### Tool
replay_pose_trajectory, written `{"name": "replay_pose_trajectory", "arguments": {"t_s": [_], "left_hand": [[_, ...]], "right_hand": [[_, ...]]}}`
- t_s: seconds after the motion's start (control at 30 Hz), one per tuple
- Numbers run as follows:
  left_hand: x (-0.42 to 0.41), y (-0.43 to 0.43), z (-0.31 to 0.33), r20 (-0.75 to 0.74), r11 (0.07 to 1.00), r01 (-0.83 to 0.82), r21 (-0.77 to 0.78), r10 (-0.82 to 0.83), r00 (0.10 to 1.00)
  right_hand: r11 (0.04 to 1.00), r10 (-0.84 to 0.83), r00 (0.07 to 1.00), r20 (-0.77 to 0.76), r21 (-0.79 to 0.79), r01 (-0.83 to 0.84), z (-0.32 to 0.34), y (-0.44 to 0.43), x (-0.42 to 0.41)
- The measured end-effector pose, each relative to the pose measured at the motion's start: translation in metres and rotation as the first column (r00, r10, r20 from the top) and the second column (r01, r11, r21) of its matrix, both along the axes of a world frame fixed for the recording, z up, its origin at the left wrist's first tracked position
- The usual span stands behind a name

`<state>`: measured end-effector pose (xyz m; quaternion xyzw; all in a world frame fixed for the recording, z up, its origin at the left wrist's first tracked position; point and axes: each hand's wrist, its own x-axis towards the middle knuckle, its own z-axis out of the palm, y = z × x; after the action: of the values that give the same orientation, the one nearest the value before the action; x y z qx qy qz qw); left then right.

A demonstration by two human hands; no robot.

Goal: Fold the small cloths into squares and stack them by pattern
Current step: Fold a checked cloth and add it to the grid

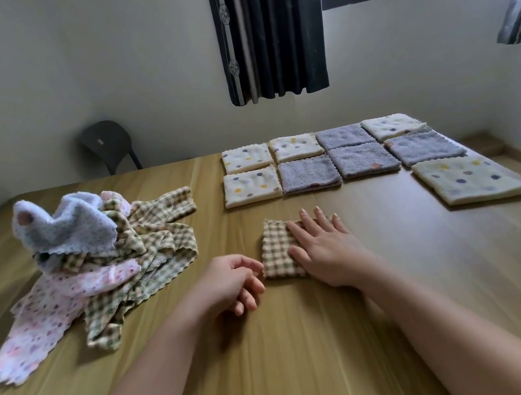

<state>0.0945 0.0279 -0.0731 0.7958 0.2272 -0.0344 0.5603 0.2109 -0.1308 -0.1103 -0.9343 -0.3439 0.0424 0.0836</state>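
Near the middle of the wood-grain tabletop (314,355), the right hand (325,248) presses flat, fingers straight, on a folded green-and-cream checked terry square (277,250) with zigzag edges. Just beside its left edge, the left hand (232,282) hangs loosely curled, holding nothing. Beyond lie five cream dotted folded squares (252,186) and four mauve folded squares (310,174). A crumpled pile of unfolded cloths (143,249) sits to the left, with bare wood between.

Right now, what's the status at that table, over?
Right hand flat on folded checked cloth. Left hand loosely curled beside it, holding nothing. Unfolded pile waits left; nothing in the way.
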Motion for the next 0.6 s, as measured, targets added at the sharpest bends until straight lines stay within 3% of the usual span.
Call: {"name": "replay_pose_trajectory", "arguments": {"t_s": [0.27, 0.6], "left_hand": [[0.012, -0.002, 0.002, -0.058, 0.979, 0.031, -0.200, -0.044, 0.997], [0.022, 0.006, 0.010, -0.084, 0.967, 0.144, -0.208, -0.164, 0.983]], "right_hand": [[1.000, -0.004, 1.000, 0.010, 0.017, 0.004, 0.000, 0.002, -0.003], [1.000, 0.004, 1.000, -0.003, 0.028, -0.004, 0.000, 0.002, -0.002]]}}
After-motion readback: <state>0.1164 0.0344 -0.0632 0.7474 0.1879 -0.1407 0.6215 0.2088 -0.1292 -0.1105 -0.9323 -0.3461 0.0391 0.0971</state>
